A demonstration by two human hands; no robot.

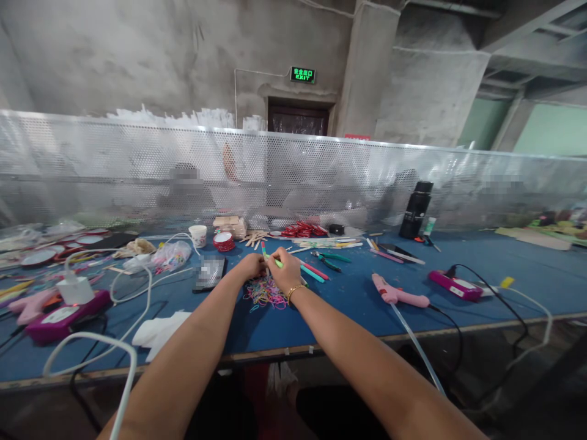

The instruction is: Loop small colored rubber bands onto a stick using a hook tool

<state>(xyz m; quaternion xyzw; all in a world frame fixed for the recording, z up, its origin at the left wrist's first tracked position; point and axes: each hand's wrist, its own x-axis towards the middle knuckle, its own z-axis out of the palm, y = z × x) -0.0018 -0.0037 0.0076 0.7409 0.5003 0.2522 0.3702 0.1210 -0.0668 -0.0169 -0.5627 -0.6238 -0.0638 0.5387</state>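
Observation:
Both my hands meet over the middle of the blue table (348, 305). My left hand (251, 266) and my right hand (285, 269) are closed together on a thin green stick (277, 263), fingers pinched round it. Just below them lies a heap of small coloured rubber bands (265, 292). A gold bracelet (296, 291) circles my right wrist. More coloured sticks (314, 271) lie to the right of my right hand.
A pink glue gun (398, 296) and a purple power strip (455, 285) lie to the right. Teal pliers (328, 258), a black flask (415, 210), a phone (210, 272), a white cup (198, 234), cables and another power strip (64, 316) crowd the table. A perforated metal screen (293, 171) runs behind.

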